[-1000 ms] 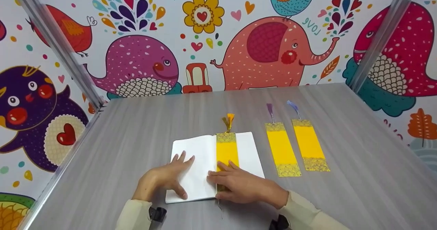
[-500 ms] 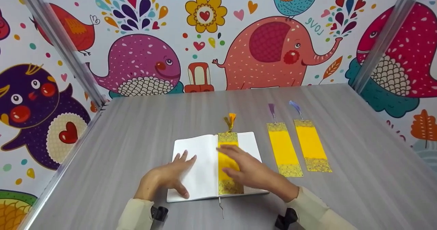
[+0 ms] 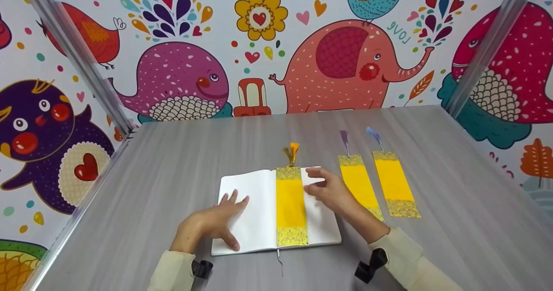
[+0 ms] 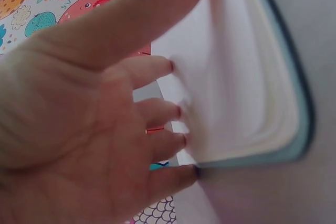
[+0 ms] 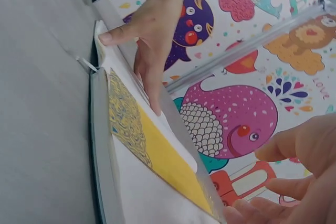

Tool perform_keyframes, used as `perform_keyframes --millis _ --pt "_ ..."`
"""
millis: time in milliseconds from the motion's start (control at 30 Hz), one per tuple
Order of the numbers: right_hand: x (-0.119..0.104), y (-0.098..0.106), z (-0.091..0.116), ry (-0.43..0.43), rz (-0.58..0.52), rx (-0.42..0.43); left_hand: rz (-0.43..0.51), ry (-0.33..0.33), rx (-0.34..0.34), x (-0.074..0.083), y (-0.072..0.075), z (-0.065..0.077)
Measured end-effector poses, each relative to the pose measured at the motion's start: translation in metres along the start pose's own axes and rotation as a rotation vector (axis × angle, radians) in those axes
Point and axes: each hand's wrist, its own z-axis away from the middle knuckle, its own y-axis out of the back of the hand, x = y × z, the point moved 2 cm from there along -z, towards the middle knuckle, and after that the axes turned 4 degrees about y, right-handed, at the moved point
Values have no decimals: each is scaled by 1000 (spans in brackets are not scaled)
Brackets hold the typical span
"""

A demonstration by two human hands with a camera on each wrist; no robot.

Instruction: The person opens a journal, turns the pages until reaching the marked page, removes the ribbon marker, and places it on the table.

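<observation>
An open notebook (image 3: 255, 235) with blank white pages lies on the table. Along its middle fold, on the right page, rests a yellow bookmark (image 3: 291, 204) with patterned ends and an orange-brown tassel (image 3: 291, 152) beyond the top edge. My left hand (image 3: 214, 222) presses the left page, fingers spread; the left wrist view shows its fingertips (image 4: 178, 113) on the page edge. Over the right page hovers my right hand (image 3: 332, 191), apart from the bookmark, with its fingers loosely bent and nothing between them. In the right wrist view that hand (image 5: 294, 177) is partly cut off.
Two more yellow bookmarks lie to the right, one with a purple tassel (image 3: 344, 137) and one with a blue tassel (image 3: 374, 134). My right hand partly covers the nearer one. A thin ribbon (image 3: 280, 263) trails from the notebook. Patterned walls (image 3: 259, 66) bound the table.
My right hand has lifted off the bookmark and moved right and away from me, over the right page's outer side. The bookmark stays in place. My left hand keeps its place.
</observation>
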Motion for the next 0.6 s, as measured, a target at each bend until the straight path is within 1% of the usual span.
perform_keyframes --millis 100,267,333,433,600 --pt "5 1 -5 -83 -34 -29 9 1 3 0 0 0" --pt "14 -3 -9 -219 -130 -116 -2 -6 0 -1 -1 0" --pt "16 -4 -11 -257 -159 -126 -9 -12 -2 -1 -1 0" --pt "18 -7 -13 -283 -163 -111 -6 -20 -2 -1 -1 0" --pt "17 -19 -14 -297 -83 -68 -13 -23 -10 -1 0 -1"
